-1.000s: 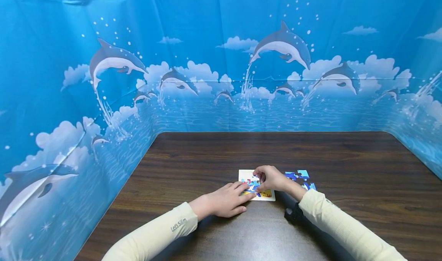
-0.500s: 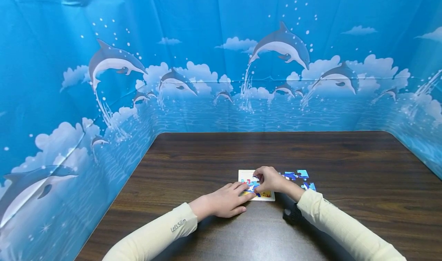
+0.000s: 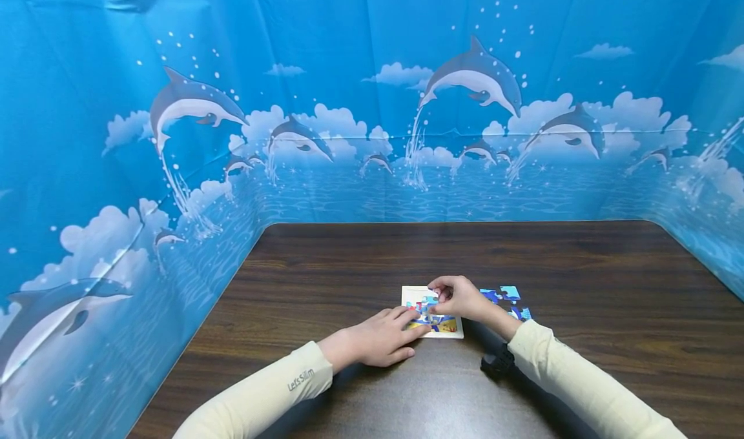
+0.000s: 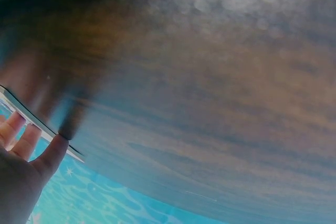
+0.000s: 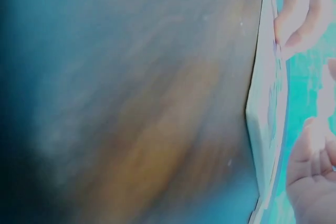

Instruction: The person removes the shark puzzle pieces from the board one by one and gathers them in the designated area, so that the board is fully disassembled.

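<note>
A small jigsaw puzzle in a pale tray [image 3: 450, 334] lies on the table, partly filled with blue, red and yellow picture pieces. My left hand [image 3: 378, 339] rests at its left side, fingers spread and fairly straight, fingertips on the puzzle. Over the tray's right half, my right hand [image 3: 462, 298] pinches a puzzle piece [image 5: 325, 95] between thumb and curled fingers. The piece looks pale and washed out in the right wrist view, and its picture cannot be made out. The left wrist view shows the left fingers [image 4: 51, 156] at the tray's edge.
Several loose blue puzzle pieces [image 3: 510, 293] lie to the right of the tray, partly behind the right wrist. A black wrist-worn device [image 3: 496, 361] hangs under the right forearm. The dark wooden table [image 3: 325, 258] meets a blue dolphin-print curtain [image 3: 349, 187].
My right hand has lifted slightly from the puzzle and shifted a little right, uncovering more of the picture beneath. My left hand has stayed in place.
</note>
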Motion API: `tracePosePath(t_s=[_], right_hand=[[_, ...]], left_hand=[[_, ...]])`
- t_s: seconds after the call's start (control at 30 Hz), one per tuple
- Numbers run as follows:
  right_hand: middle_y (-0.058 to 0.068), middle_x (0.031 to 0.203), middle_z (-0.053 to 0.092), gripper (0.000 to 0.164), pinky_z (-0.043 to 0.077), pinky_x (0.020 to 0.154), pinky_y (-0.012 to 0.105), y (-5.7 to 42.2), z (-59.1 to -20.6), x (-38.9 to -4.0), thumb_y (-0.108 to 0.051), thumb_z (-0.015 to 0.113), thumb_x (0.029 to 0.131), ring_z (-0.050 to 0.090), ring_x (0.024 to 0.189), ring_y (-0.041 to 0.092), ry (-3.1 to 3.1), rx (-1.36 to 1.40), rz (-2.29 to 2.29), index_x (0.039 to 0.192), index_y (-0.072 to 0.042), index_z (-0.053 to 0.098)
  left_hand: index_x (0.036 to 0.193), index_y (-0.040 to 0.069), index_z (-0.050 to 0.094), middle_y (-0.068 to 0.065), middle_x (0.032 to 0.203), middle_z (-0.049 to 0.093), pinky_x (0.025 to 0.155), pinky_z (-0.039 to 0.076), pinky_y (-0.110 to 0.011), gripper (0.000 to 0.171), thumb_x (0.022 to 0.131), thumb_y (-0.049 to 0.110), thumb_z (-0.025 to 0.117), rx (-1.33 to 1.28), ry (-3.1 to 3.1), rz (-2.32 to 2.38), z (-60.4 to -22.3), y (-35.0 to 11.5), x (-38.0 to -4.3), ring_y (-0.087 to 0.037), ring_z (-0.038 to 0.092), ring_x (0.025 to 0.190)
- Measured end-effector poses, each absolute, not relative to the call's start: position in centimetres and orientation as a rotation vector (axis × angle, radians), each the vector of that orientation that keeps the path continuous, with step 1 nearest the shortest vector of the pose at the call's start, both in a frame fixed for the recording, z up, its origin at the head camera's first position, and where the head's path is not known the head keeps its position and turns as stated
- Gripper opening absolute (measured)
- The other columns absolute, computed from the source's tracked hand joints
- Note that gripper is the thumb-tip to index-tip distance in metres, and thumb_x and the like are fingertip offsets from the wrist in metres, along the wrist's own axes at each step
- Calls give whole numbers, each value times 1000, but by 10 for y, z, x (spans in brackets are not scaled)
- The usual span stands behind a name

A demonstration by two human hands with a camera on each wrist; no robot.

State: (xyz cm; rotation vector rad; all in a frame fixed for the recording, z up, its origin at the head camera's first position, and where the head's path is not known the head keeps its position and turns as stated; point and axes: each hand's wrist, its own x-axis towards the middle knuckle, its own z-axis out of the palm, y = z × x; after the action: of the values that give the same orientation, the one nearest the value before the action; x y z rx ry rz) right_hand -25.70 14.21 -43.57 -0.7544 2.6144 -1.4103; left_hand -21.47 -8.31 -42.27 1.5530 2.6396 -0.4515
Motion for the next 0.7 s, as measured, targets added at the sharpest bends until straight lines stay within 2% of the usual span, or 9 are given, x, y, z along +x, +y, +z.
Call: tracePosePath(t_s=[0.27, 0.7], right_hand=[[13, 84, 57, 47, 45, 60, 16, 160, -434, -254, -6, 75, 76, 49, 68, 6, 2479, -616, -1627, 114, 14, 57], [11, 87, 56, 50, 44, 59, 20, 200, -429, -235, -10, 74, 78, 48, 70, 8, 2523, -546, -1573, 118, 12, 54]], left_hand=[[148, 25, 29, -6, 148, 33, 105, 38, -39, 50, 100, 41, 35, 1559, 2655, -431, -425, -84, -216, -24, 34, 135], [148, 26, 27, -6, 148, 32, 106, 37, -39, 51, 100, 41, 35, 1550, 2643, -397, -425, -83, -217, -24, 33, 136]])
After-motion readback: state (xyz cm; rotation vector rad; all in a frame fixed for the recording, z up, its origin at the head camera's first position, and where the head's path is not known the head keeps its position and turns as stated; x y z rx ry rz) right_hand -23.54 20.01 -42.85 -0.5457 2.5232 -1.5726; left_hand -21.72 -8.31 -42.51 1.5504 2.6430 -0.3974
